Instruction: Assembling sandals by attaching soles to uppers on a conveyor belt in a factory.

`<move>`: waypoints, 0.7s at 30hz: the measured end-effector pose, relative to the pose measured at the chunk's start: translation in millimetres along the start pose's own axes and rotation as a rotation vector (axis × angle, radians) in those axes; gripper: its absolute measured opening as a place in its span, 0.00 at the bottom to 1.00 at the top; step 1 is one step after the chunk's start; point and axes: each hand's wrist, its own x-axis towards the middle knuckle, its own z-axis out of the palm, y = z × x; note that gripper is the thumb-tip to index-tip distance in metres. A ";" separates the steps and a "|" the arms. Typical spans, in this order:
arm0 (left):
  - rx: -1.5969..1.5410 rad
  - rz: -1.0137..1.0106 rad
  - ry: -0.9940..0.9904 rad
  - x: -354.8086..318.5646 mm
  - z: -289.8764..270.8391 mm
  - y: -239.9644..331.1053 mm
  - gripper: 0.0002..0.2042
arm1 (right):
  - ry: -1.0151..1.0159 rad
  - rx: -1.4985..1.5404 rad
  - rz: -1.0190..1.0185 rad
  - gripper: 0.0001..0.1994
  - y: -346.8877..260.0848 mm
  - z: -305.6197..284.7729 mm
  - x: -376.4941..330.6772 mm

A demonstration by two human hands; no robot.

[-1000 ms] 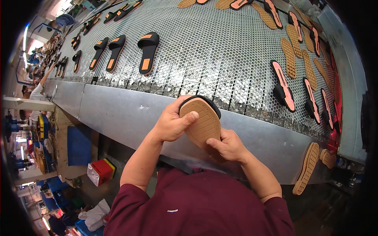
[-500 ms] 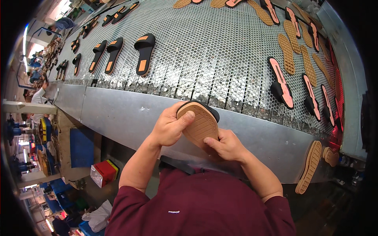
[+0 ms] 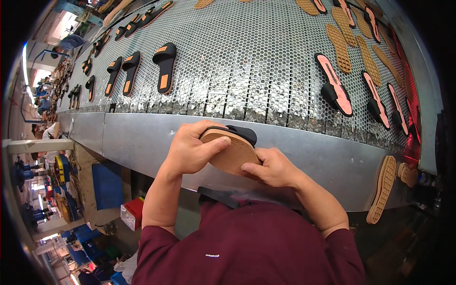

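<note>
Sandal: A black sandal with a tan sole is held in front of the belt's metal edge, between two bare hands, tilted with its underside toward the wearer and its black strap on the far side.
Left hand: The left hand is closed around one side of the sandal, thumb laid on the sole, the other fingers wrapped behind and partly hidden.
Right hand: The right hand grips the opposite side lower down, thumb against the sole, fingers bent behind it; their tips are out of sight.
Belt: Beyond the metal edge, a belt of silvery mesh stretches across the view.
Left of belt: Black slides with orange patches lie in a row, toward the near side.
Right of belt: Pink-and-black slipper pieces lie pink side up near loose tan soles.
Metal edge, right: A long tan sole lies beside a smaller tan piece.
Top left: Another person's arm reaches in at the belt's far side.
Wearer: A maroon shirt fills the foreground.
</note>
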 end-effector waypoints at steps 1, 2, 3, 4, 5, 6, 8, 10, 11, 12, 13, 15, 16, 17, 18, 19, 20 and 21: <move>-0.016 0.005 0.007 -0.2 1.3 -3.3 0.14 | 0.000 0.000 -0.013 0.16 -0.2 -1.6 -1.0; -0.041 -0.014 0.016 -0.9 2.7 -4.9 0.13 | 0.000 0.000 -0.026 0.16 -0.1 -3.7 -2.0; -0.065 -0.033 0.025 -2.2 4.0 -6.0 0.13 | 0.000 -0.001 -0.041 0.16 -0.1 -6.3 -3.0; -0.094 -0.049 0.031 -2.4 7.2 -7.8 0.13 | -0.035 -0.022 -0.029 0.17 0.6 -12.3 -5.8; -0.114 -0.078 0.076 -4.0 9.1 -10.3 0.13 | -0.071 -0.043 -0.018 0.17 1.7 -20.1 -8.9; -0.134 -0.106 0.122 -7.6 9.3 -13.6 0.13 | -0.106 -0.063 -0.008 0.17 3.2 -27.9 -11.2; -0.194 -0.111 0.231 -8.6 17.4 -25.3 0.14 | -0.062 -0.171 0.009 0.16 8.8 -55.8 -24.2; -0.269 -0.092 0.386 -18.7 30.6 -48.3 0.15 | 0.036 -0.142 0.044 0.14 17.7 -79.3 -33.4; -0.245 -0.090 0.417 -25.0 43.9 -59.2 0.15 | 0.108 -0.056 0.055 0.14 31.0 -87.5 -32.6; -0.217 -0.088 0.452 -33.1 57.5 -71.2 0.16 | 0.179 0.030 0.059 0.13 38.6 -96.6 -33.6; -0.190 -0.088 0.488 -41.7 69.3 -79.1 0.16 | 0.248 0.154 0.110 0.12 31.7 -106.2 -37.0; -0.137 -0.096 0.338 -60.1 91.4 -84.8 0.15 | 0.416 0.466 0.026 0.11 37.8 -118.5 -39.9; -0.290 -0.171 0.270 -67.7 109.9 -80.6 0.15 | 0.467 0.660 -0.061 0.12 40.0 -120.3 -38.9; -0.226 -0.118 0.206 -71.8 125.8 -83.9 0.15 | 0.475 0.811 -0.084 0.15 29.3 -118.8 -38.2; 0.142 0.081 0.163 -75.3 134.9 -84.9 0.15 | 0.499 0.837 -0.121 0.18 21.2 -117.6 -37.2; 0.203 0.207 0.105 -67.2 144.4 -71.9 0.16 | 0.496 0.779 -0.198 0.20 14.8 -117.0 -35.0; 0.266 0.330 0.049 -58.2 153.1 -60.5 0.16 | 0.487 0.720 -0.272 0.22 7.7 -114.5 -32.7; 0.302 0.425 -0.021 -49.5 159.7 -51.6 0.17 | 0.457 0.609 -0.277 0.26 -4.2 -112.8 -31.6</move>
